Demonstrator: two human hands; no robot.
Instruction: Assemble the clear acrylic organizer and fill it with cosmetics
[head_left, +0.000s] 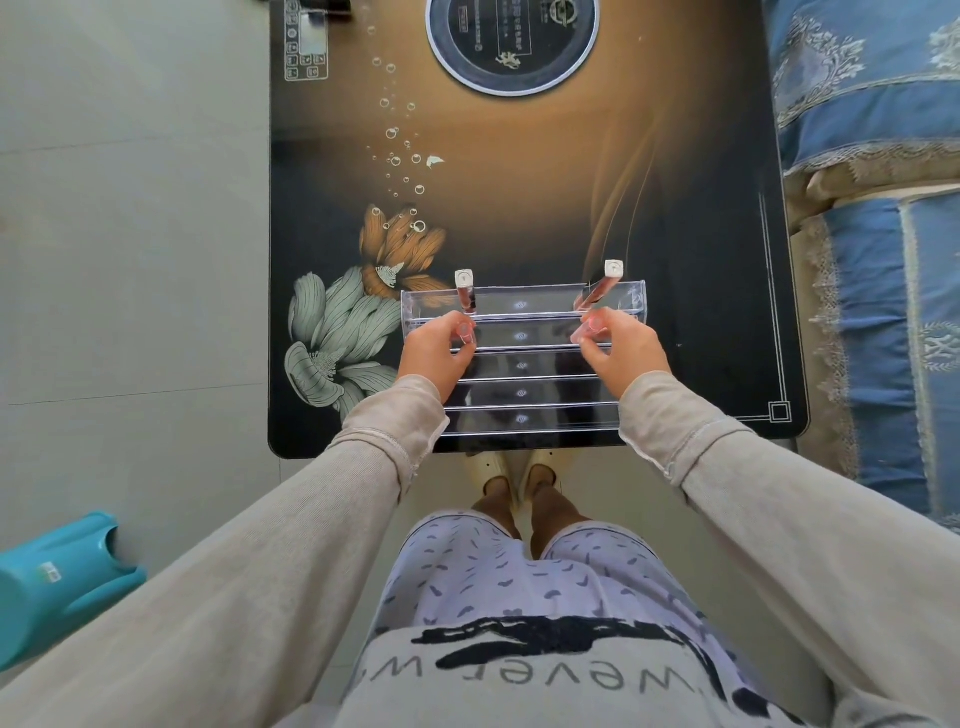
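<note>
A clear acrylic organizer (522, 364) with several stepped tiers stands at the near edge of the dark table (519, 182). Two slim lip-gloss tubes with white square caps stand in its top tier, one at the left (466, 291) and one at the right (602, 288). My left hand (435, 353) pinches a pinkish clear tube (464, 330) over the second tier's left end. Over that tier's right end, my right hand (623, 351) pinches another pinkish tube (589, 327). Both tubes are partly hidden by my fingers.
The table top carries a flower print, a round black hob (511, 44) at the back and a control panel (306, 41) at the back left. A blue patterned sofa (878, 208) lies along the right. A teal plastic stool (57, 577) stands on the floor at the lower left.
</note>
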